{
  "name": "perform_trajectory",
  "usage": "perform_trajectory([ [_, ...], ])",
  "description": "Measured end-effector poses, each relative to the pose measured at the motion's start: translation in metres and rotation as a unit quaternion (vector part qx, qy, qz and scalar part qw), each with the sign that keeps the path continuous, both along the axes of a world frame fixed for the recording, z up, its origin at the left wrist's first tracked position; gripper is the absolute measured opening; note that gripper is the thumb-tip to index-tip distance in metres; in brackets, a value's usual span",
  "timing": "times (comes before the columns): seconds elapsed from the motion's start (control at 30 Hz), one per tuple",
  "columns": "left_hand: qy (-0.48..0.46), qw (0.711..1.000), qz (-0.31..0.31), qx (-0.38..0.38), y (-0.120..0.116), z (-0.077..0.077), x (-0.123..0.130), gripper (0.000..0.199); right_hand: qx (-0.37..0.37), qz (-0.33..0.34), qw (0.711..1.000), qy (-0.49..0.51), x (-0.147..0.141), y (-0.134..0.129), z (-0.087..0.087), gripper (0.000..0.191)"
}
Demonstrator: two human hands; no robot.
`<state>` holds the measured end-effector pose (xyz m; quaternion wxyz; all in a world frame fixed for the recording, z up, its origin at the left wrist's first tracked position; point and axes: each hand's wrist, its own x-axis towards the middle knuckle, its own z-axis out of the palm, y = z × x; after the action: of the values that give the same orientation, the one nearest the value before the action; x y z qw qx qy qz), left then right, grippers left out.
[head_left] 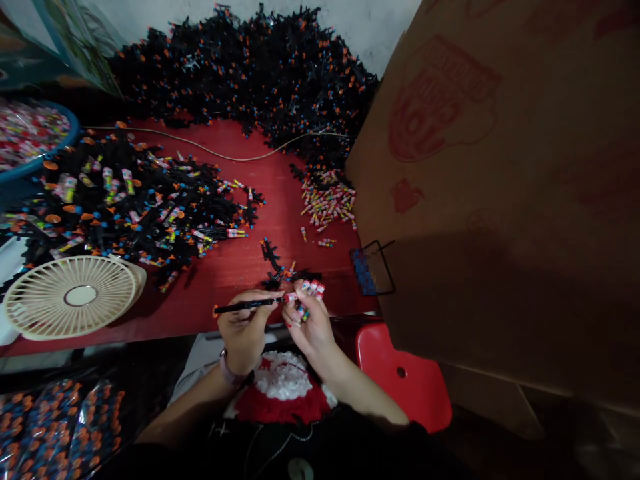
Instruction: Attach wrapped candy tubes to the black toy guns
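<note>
My left hand (pixel 244 340) is closed around a black toy gun (pixel 250 305) with an orange tip, held level and pointing left. In my right hand (pixel 314 325) I grip several small candy tubes (pixel 313 288) with pink, white and red wrapping. One of these tubes meets the right end of the toy gun; whether it is pushed in, I cannot tell. Just beyond my hands, a few black toy guns (pixel 271 257) lie loose on the red table (pixel 240 267). A small heap of candy tubes (pixel 327 200) lies farther back on the right.
A big pile of black toy guns (pixel 250 73) rises against the wall. To the left are toy guns with tubes (pixel 125 193), a cream fan (pixel 75 297) and a blue basin (pixel 73 130). A tall cardboard box (pixel 475 253) and a red stool (pixel 405 380) stand right.
</note>
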<state>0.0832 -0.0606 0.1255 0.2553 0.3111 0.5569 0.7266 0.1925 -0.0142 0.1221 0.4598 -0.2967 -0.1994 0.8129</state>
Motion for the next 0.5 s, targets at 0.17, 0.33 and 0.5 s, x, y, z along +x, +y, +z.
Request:
perform_trajectory([
  [0.17, -0.044, 0.999, 0.008, -0.021, 0.003, -0.007, -0.003, 0.016, 0.033, -0.004, 0.999, -0.001, -0.003, -0.004, 0.007, 0.043],
  [0.33, -0.061, 0.998, 0.000, -0.029, 0.008, -0.013, -0.012, 0.020, 0.014, 0.018, 1.000, 0.010, -0.006, -0.004, 0.008, 0.048],
  [0.5, -0.067, 0.996, -0.024, -0.048, 0.009, -0.027, -0.023, 0.021, -0.029, 0.052, 0.998, 0.023, -0.008, -0.001, 0.004, 0.053],
])
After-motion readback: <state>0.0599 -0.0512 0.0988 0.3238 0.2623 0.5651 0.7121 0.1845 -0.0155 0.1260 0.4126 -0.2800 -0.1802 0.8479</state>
